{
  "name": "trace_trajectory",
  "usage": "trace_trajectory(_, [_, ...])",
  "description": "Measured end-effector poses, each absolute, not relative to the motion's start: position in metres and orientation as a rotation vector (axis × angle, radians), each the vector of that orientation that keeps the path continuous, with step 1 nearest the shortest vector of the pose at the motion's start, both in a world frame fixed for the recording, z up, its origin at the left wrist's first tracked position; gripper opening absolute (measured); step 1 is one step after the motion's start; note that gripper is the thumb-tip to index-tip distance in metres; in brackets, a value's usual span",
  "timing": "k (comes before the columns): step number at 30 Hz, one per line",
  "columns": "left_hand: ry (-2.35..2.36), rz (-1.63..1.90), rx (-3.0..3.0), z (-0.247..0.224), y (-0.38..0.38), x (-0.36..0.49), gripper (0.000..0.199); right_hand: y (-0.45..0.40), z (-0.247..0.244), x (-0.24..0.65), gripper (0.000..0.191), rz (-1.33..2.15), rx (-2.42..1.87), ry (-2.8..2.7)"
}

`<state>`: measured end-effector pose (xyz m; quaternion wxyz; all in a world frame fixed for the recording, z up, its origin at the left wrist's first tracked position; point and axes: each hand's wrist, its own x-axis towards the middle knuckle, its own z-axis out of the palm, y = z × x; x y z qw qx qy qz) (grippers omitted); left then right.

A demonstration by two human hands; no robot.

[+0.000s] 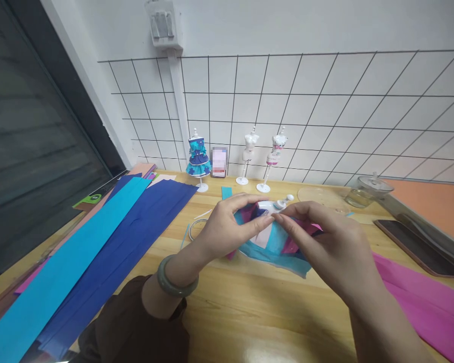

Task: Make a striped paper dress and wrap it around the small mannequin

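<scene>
A small white mannequin point(268, 205) lies tilted between my hands, its neck knob pointing to the upper right. Around it is a crepe paper dress point(276, 237) in light blue, pale pink, magenta and dark blue. My left hand point(227, 224) is closed round the mannequin from the left, its thumb pressed at the dress's top edge. Opposite that thumb, my right hand point(321, 239) pinches the top edge of the paper with thumb and forefinger. Their fingertips nearly meet. My hands partly hide the dress's sides.
Blue crepe paper point(136, 237) strips lie left, magenta paper point(416, 297) right. Behind stand a dressed mannequin point(199, 159), a phone point(219, 164) and two white mannequins point(249, 148). A tape roll point(191, 231), glass jar point(359, 197) and dark tablet-like device point(419, 247) rest on the table.
</scene>
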<state>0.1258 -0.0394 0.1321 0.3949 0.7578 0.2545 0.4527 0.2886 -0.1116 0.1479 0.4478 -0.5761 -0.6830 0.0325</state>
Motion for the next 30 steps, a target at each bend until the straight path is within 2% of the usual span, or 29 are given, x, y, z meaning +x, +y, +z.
trace_trajectory(7, [0.635,1.148,1.749,0.131,-0.033,0.123,0.024,-0.113,0.153,0.292,0.016,0.108,-1.460,-1.726])
trace_trajectory(17, [0.600,1.113,1.756,0.131,-0.031,0.121,0.026,-0.115,0.150,0.293,0.034,0.187,-1.550,-1.686])
trace_trajectory(22, [0.581,1.082,1.765,0.131,-0.028,0.118,0.026,-0.113,0.155,0.301,0.034,0.565,-1.439,-1.660])
trace_trajectory(30, [0.551,1.083,1.650,0.129,-0.017,0.113,0.027,-0.112,0.159,0.319,0.051,0.934,-1.393,-1.415])
